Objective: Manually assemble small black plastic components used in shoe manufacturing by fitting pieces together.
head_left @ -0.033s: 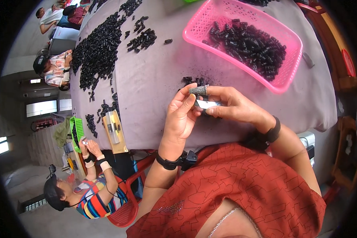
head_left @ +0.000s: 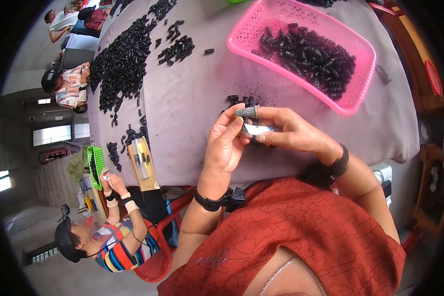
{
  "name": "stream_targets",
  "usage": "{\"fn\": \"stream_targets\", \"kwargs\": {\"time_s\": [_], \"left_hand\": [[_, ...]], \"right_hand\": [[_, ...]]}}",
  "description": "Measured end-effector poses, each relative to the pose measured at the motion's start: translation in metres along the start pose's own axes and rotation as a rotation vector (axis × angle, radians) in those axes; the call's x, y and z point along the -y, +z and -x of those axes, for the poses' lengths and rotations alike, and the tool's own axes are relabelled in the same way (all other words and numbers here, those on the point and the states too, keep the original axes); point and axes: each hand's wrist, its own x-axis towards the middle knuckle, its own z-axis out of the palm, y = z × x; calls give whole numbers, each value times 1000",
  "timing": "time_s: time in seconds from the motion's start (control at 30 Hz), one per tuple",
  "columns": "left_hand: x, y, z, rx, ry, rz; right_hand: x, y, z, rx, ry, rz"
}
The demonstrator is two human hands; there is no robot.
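My two hands meet over the grey cloth-covered table (head_left: pixel 192 108), just in front of my chest. My right hand (head_left: pixel 293 132) pinches a small shiny silver piece (head_left: pixel 259 129) between thumb and fingers. A grey band (head_left: pixel 245 112) wraps the tip of its forefinger. My left hand (head_left: pixel 226 145) closes on the left end of the same piece, fingers curled toward it. A few small black parts (head_left: pixel 241 100) lie on the cloth right behind my fingertips. What sits between my fingertips beyond the silver piece is hidden.
A pink plastic basket (head_left: pixel 354 101) with several black parts (head_left: pixel 311 52) stands at the back right. A long heap of black parts (head_left: pixel 126 64) runs along the left side. At the lower left a person in a striped shirt (head_left: pixel 118 251) works beside a green basket (head_left: pixel 96 165) and a wooden block (head_left: pixel 143 165). Other people (head_left: pixel 66 84) sit further left.
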Motion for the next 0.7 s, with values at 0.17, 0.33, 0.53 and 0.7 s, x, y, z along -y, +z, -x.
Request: {"fn": "stream_targets", "kwargs": {"time_s": [0.17,0.33,0.53,0.7], "left_hand": [[2,2,3,-8,15,-9],[6,2,3,-29,39,7],[7,1,0,-29,25,17],[8,-7,-2,28,62,-22]], "right_hand": [[-2,-1,0,13,0,43],[-3,-2,-1,16,48,-19],[-2,-4,-1,64,77,-85],[-6,-1,-2,86,4,-32]]}}
